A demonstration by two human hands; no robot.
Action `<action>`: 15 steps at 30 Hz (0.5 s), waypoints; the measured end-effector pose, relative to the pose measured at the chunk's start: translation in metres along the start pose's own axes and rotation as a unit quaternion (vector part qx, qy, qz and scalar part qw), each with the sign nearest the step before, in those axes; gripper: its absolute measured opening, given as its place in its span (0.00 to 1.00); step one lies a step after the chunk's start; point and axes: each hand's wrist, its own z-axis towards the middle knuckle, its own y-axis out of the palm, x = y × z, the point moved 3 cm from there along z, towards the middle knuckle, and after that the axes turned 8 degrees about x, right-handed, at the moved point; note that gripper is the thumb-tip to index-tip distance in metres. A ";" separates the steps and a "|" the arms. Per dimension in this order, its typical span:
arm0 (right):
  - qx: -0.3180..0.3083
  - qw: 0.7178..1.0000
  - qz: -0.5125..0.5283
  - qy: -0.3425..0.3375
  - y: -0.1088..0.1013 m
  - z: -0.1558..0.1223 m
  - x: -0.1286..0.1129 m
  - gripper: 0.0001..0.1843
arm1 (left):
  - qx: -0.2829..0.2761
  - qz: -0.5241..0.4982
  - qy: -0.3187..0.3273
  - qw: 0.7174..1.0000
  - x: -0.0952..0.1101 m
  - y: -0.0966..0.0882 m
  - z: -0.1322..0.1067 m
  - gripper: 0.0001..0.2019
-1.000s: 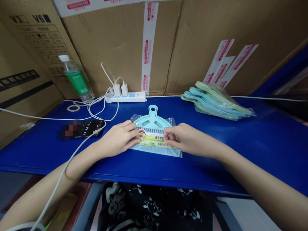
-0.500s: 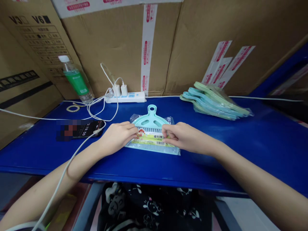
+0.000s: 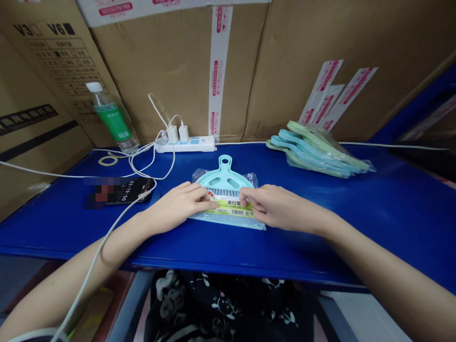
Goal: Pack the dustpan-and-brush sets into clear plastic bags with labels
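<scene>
A light turquoise dustpan [image 3: 233,178] with a grey-bristled brush [image 3: 225,193] lies flat on the table in a clear plastic bag [image 3: 252,177], its handle pointing away from me. A yellow and white label card [image 3: 233,209] covers the lower middle of the brush. Resting on the package's left side, my left hand [image 3: 183,203] has its thumb stretched across the card, apart from the bent fingers. At the right side my right hand [image 3: 276,206] is curled, the index finger bent down onto the card and the others folded. Whether those folded fingers pinch any plastic is hidden.
Several bagged green and blue dustpans [image 3: 317,152] are stacked at the back right. On the left are a phone [image 3: 130,192], a bottle [image 3: 112,118] and a power strip [image 3: 199,144]. A white cable [image 3: 107,232] crosses my left forearm. Cardboard [image 3: 171,61] stands behind the blue table [image 3: 302,256].
My left hand has shifted slightly right, its thumb now stretched over the card. The right hand's thumb and index have left their pinch-like pose, and that hand is more curled. The package has barely moved.
</scene>
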 end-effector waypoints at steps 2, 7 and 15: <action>-0.013 1.000 -0.017 0.000 0.000 -0.001 -0.002 0.14 | -0.009 0.007 -0.001 1.000 0.000 0.000 0.000 0.20; 0.001 0.999 -0.035 -0.038 0.003 -0.004 -0.007 0.19 | -0.002 0.024 0.000 1.000 0.004 0.002 0.001 0.16; 0.068 0.981 -0.058 -0.173 0.011 -0.002 -0.016 0.28 | 0.009 0.025 0.016 1.000 0.009 0.004 0.001 0.16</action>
